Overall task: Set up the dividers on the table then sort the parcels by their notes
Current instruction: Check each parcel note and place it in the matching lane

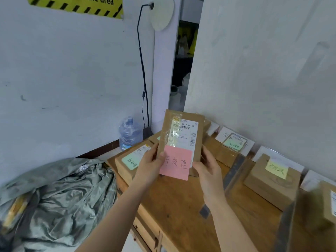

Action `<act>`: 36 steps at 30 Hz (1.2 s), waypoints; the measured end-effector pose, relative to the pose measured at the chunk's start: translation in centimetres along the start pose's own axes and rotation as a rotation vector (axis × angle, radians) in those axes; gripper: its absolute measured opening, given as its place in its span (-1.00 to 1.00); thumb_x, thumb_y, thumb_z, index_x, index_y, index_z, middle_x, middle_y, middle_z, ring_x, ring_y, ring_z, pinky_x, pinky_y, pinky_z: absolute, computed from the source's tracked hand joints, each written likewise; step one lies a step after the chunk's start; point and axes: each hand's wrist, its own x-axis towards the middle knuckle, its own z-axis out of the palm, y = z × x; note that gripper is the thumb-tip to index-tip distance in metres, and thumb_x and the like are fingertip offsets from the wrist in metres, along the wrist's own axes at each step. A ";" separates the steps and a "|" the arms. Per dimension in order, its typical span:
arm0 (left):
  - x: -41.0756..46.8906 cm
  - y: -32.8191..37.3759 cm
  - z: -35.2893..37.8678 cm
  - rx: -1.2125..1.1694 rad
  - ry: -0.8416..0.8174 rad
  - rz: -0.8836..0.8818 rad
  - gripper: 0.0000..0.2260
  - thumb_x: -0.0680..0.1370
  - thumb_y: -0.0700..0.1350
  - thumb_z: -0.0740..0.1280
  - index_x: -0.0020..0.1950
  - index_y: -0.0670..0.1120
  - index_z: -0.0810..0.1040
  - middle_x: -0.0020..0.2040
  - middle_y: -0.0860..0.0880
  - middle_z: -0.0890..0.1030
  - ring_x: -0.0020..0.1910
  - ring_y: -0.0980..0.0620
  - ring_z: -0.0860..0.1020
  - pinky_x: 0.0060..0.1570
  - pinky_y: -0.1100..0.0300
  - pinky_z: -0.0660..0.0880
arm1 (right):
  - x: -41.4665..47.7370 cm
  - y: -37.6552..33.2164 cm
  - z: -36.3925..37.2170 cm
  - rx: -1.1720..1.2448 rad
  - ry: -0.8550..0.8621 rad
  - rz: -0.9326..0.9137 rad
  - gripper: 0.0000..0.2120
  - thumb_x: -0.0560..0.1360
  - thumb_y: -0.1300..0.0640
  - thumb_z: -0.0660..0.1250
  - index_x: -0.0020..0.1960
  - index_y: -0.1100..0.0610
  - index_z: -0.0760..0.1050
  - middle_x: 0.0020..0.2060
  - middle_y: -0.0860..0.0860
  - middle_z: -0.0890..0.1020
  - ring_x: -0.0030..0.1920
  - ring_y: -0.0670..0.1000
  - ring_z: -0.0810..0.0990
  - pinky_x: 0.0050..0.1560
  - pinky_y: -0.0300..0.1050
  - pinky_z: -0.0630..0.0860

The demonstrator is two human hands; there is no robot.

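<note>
White walls [254,70] meet at a corner with a dark doorway gap, and a black lamp pole [141,70] with a round pale shade rises in front of the left wall. Against the right wall stands a wooden table [181,206] with drawers below its near edge. On the floor to the left lies a big crumpled grey sack [60,193], something yellow showing at its left edge, and beyond it a blue water jug [130,133] sits by the skirting. Dark divider strips [234,171] stand across the tabletop, splitting it into bays. One bay holds a parcel with a yellow note [272,180]; the bay beyond holds a box with a green note [231,148], white cards leaning on the wall behind them. At the table's left end lies another box with a green note [131,160]. Above the table, the left hand [151,168] and right hand [207,170] clasp a flat brown parcel [181,135] by its lower edges, held upright, shipping label facing the camera. A pink note [176,164] with handwritten characters hangs from its lower front.
</note>
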 end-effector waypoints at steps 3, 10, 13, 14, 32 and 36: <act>3.5 0.1 0.3 0.035 -0.018 -0.003 -0.60 0.56 0.20 0.24 0.39 0.18 0.40 0.20 0.09 0.61 0.19 0.02 0.56 0.21 -0.11 0.50 | 3.2 0.3 0.5 0.003 0.016 0.011 -0.49 0.54 0.12 0.36 0.44 -0.16 0.35 0.24 -0.19 0.57 0.27 -0.15 0.48 0.27 -0.07 0.45; 10.7 0.2 1.5 0.029 0.016 -0.003 -0.68 0.59 0.08 0.27 0.31 0.04 0.36 0.22 0.02 0.52 0.17 0.05 0.53 0.14 0.03 0.54 | 8.8 0.8 1.2 0.022 0.066 0.072 -0.47 0.53 0.15 0.38 0.44 -0.13 0.34 0.21 -0.24 0.54 0.23 -0.20 0.47 0.22 -0.13 0.44; 13.9 0.5 2.1 0.030 -0.019 0.004 -0.69 0.60 0.07 0.26 0.30 -0.02 0.38 0.18 0.03 0.54 0.19 0.03 0.53 0.19 0.00 0.52 | 11.2 0.7 1.2 0.010 0.088 0.056 -0.55 0.54 0.21 0.36 0.34 -0.14 0.39 0.16 -0.31 0.53 0.22 -0.28 0.46 0.12 -0.25 0.44; 15.0 0.6 2.2 0.025 -0.038 0.007 -0.70 0.61 0.05 0.25 0.29 -0.02 0.38 0.16 0.04 0.55 0.18 0.04 0.53 0.17 0.04 0.52 | 12.0 0.6 1.3 0.005 0.102 0.055 -0.57 0.54 0.23 0.35 0.30 -0.15 0.39 0.15 -0.31 0.53 0.21 -0.30 0.46 0.08 -0.28 0.43; 38.2 1.6 5.2 0.026 -0.401 -0.025 -0.68 0.62 0.01 0.23 0.35 -0.03 0.43 0.13 0.02 0.62 0.16 0.01 0.58 0.23 -0.09 0.50 | 28.3 1.8 6.6 -0.038 0.414 0.182 -0.47 0.54 0.20 0.37 0.45 0.03 0.28 0.31 -0.10 0.50 0.31 -0.11 0.46 0.35 -0.02 0.44; 41.2 0.6 6.4 0.035 -0.435 -0.058 -0.78 0.63 0.02 0.21 0.26 0.01 0.44 0.04 0.10 0.60 0.13 0.02 0.57 0.23 -0.11 0.49 | 30.8 2.7 7.1 -0.077 0.479 0.196 -0.60 0.54 0.18 0.37 0.33 0.03 0.36 0.22 -0.10 0.54 0.22 -0.14 0.50 0.27 -0.11 0.48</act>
